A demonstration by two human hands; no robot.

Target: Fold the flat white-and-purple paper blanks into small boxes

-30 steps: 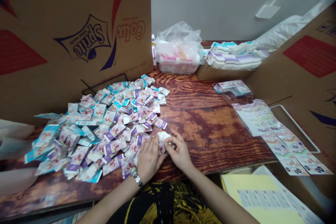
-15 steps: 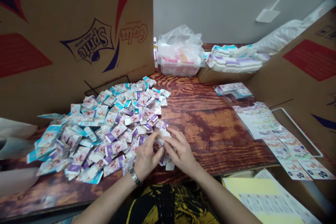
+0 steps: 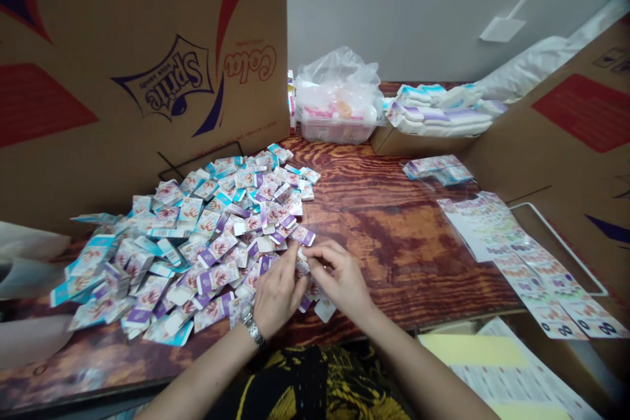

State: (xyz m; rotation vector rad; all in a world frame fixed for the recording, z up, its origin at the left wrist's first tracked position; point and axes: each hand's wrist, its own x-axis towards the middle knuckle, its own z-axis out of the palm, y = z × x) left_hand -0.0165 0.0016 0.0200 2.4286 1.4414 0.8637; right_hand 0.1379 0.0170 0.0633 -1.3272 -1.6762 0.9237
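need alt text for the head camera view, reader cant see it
Two hands, left and right, hold a small carton beside a heap of little boxes on a wooden table, between large cardboard cartons.

Your left hand [image 3: 279, 291] and right hand [image 3: 339, 279] grip a small carton [image 3: 302, 268] at the near edge of a wood-grained table [image 3: 384, 230], beside a heap of white, purple and blue cartons [image 3: 211, 230] on the left. A large cardboard box [image 3: 147, 46] printed "Sprite" and "Cola" upside down stands behind the heap; printed sheets [image 3: 526, 256] lie at right, near another cardboard box [image 3: 551, 131].
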